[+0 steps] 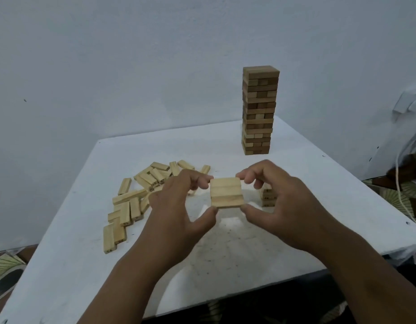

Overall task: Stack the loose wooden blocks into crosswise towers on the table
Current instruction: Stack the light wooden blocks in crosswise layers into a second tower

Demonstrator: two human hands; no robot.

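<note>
Mid-stack: left hand (179, 202) and right hand (276, 197) pinching three-block layer (227, 192) above table (225, 253). Next: lowering crosswise onto short stack (269, 197), edges squared.

the person shows as two bare arms over the white table (62, 265), uncovered from the fingertips back to where the picture cuts them off beyond the table's near edge. the left forearm (132, 277) and right forearm (366, 265) are slim and smooth and narrow toward the wrists; the right one looks broader where it passes the table's near right corner. above the table's middle, the left hand (176, 206) and right hand (279, 202) have slender fingers, rounded knuckles and soft creases at the finger joints, too blurred to show the nails.
</note>
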